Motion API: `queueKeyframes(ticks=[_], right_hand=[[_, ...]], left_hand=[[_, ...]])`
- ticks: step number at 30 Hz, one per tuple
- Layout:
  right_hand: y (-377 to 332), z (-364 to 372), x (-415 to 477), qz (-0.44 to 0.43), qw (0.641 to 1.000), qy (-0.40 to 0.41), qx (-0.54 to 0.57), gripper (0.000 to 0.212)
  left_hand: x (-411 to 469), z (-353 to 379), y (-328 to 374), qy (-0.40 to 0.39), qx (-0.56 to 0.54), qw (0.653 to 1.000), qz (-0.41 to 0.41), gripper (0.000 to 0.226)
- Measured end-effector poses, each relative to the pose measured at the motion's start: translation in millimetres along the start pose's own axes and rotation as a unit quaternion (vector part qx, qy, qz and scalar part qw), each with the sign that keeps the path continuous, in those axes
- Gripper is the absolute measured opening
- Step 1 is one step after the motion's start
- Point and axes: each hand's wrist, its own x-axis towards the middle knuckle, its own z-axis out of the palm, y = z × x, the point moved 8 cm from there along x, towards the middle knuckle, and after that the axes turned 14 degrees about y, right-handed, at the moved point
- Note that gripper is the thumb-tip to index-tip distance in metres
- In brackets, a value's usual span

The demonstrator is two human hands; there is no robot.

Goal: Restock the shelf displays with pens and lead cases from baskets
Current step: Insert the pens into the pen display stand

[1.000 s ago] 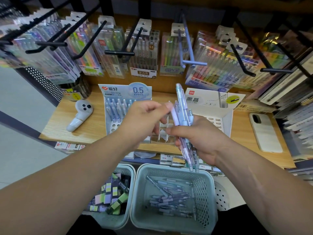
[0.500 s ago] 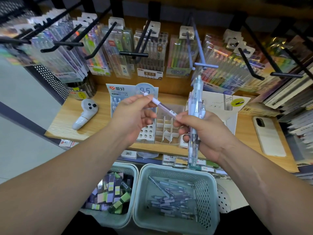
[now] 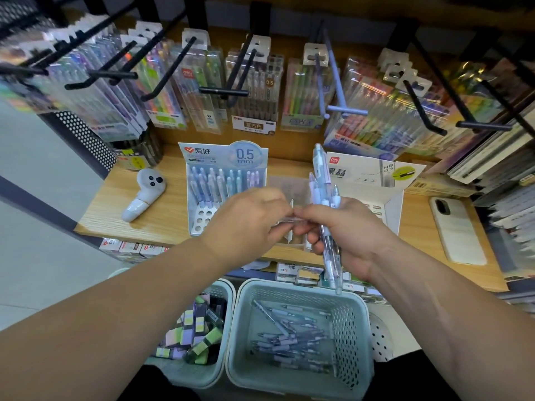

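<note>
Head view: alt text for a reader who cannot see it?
A person's right hand grips a bundle of pens upright while the left hand pinches a single pen beside it, in front of a 0.5 mm pen display on a shelf. Below stand a basket of pens and a basket of lead cases.

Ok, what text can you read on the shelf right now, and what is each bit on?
"爱好": header of the pen display box.
"0.5 mm": same header.
"黑晶": flap of the white lead case display box.
"HB 0.5": same flap.
"0.5": hanging pen pack, centre.
"复古色": that pack's lower label.
Shelf-edge tags and other hanging packs: too blurred to read.
</note>
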Motion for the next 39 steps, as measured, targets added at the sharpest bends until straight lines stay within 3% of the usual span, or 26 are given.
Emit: queueKeyframes(ticks=[3, 5, 8, 11, 26, 31, 36, 39], right_hand=[[-3, -4, -1, -0.009, 1.000, 0.008, 0.008, 0.015], [-8, -11, 1, -0.026, 0.999, 0.036, 0.004, 0.016], [-13, -18, 2, -0.040, 0.998, 0.051, 0.004, 0.023], [-13, -21, 3, -0.047, 0.997, 0.052, -0.011, 0.026], [-15, -34, 6, -0.069, 0.996, 0.048, -0.028, 0.022], [-18, -34, 7, -0.070, 0.996, 0.048, -0.017, 0.020], [-18, -33, 6, -0.069, 0.996, 0.049, -0.023, 0.018], [-18, -33, 6, -0.069, 0.996, 0.048, -0.023, 0.018]], left_hand=[[1, 2, -5, -0.019, 0.012, 0.999, -0.032, 0.019], [2, -3, -24, -0.002, 0.011, 0.989, -0.148, 0.014], [-10, -12, -69, 0.036, 0.022, 0.931, -0.363, 0.008], [-19, -14, -89, 0.061, 0.028, 0.896, -0.438, 0.011], [-23, 12, -99, 0.008, 0.123, 0.892, -0.435, 0.022], [-23, 14, -96, 0.008, 0.079, 0.885, -0.460, 0.025], [-19, 11, -92, 0.019, 0.056, 0.892, -0.449, 0.041], [-17, 9, -93, 0.007, 0.094, 0.908, -0.408, 0.038]])
